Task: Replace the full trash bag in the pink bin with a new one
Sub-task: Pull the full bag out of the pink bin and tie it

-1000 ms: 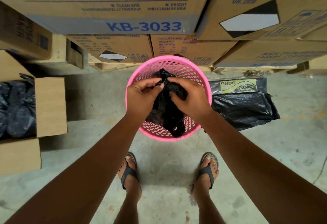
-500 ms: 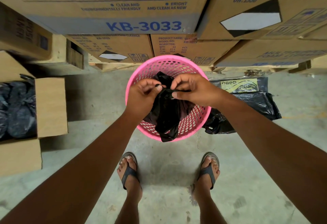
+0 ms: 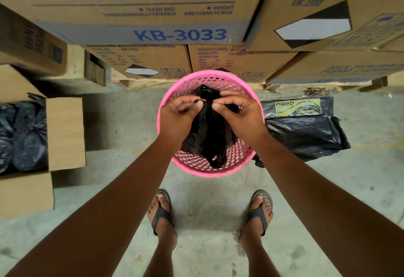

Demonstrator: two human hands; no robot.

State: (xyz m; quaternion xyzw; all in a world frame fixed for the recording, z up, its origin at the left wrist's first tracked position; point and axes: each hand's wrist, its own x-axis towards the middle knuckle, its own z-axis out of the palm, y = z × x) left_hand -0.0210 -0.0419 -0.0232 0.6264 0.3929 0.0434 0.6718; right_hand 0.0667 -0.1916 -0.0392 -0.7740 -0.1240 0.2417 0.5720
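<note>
**Two hands pinching a black trash bag over a pink bin**

I look down at my own two bare arms reaching forward. My left hand [image 3: 178, 116] and right hand [image 3: 239, 115] meet at the centre of the frame, above one round pink bin [image 3: 218, 170] with perforated walls. Each grip is clenched on the same thing: one crumpled black trash bag [image 3: 209, 136], pinched at its top between thumb and fingertips, its loose body hanging down inside the bin's mouth.

Half a second ago my right hand came in from the right with its forearm crossing the bin's rim; now both hands sit level and nearly mirrored, thumbs close together, and the bag hangs more in the middle of the bin.

To the right of the bin, one flat pack of black bags [image 3: 303, 132] with a yellow label lies on the floor, its corner just beside the bin. At the left edge of the frame, one open cardboard box [image 3: 65, 132] holds dark plastic bags; I cannot count them.

My two feet in dark sandals, left foot [image 3: 161, 213] and right foot [image 3: 260, 211], stand on the floor [image 3: 207, 200] at lower centre, near the bin. The floor is grey, stained concrete. Across the top of the frame, stacked cartons [image 3: 142, 14] printed "FOAM CLEANER" and "KB-3033" rest on wooden pallets.
</note>
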